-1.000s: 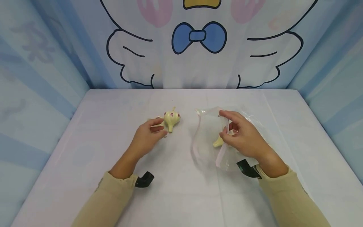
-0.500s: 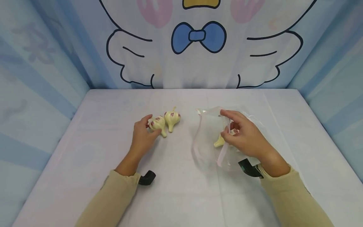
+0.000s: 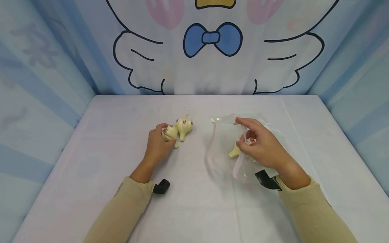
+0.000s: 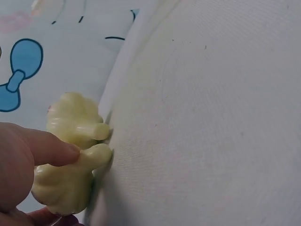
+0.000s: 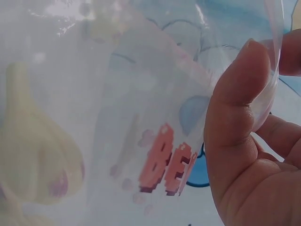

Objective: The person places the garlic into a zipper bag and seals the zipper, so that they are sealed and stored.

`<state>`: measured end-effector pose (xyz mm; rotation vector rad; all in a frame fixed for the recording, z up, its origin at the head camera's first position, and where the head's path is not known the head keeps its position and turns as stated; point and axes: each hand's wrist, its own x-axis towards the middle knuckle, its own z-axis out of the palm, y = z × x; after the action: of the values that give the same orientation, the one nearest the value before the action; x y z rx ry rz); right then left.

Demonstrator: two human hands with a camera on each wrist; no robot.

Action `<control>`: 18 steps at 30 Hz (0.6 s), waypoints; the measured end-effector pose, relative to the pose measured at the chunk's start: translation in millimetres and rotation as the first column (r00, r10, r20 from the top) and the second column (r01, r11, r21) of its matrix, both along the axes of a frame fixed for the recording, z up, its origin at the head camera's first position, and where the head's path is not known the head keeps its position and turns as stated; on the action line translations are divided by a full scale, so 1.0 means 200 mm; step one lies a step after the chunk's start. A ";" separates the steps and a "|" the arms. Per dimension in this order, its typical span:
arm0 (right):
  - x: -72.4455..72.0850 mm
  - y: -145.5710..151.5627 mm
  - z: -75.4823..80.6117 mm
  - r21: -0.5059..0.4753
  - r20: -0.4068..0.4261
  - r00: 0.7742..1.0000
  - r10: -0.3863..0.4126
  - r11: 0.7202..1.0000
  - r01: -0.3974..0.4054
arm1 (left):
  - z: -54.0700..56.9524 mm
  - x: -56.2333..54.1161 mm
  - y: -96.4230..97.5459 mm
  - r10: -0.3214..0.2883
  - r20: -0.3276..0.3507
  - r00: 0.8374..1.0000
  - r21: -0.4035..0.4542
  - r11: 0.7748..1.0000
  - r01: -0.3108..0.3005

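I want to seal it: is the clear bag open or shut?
Open: the right hand holds one pink edge of the clear bag apart from the other edge.

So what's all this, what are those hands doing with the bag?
A person's left hand grips a garlic bulb, and a second bulb sits right beside it on the white table. The right hand pinches the edge of a clear plastic bag. At least one more bulb shows through the plastic; the two by the left hand are outside the bag.
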<state>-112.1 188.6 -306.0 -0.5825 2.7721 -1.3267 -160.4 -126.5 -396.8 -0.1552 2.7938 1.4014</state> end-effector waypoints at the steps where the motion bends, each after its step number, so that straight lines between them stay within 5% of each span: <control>1: 0.00 0.00 0.00 0.000 -0.002 1.000 0.000 1.000 0.000 | 0.00 0.00 0.00 0.000 0.007 1.000 -0.010 1.000 0.000; 7: 0.00 0.00 0.00 -0.006 -0.003 1.000 0.000 1.000 0.000 | 0.00 0.01 0.00 0.022 0.080 0.997 -0.022 1.000 -0.020; 18: 0.00 0.00 0.00 -0.013 0.004 1.000 0.001 1.000 -0.001 | 0.00 0.02 -0.02 0.010 0.002 1.000 -0.108 0.994 -0.010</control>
<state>-112.1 189.5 -306.7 -0.5819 2.7619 -1.3451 -155.5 -130.1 -396.8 -0.1719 2.8709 1.2517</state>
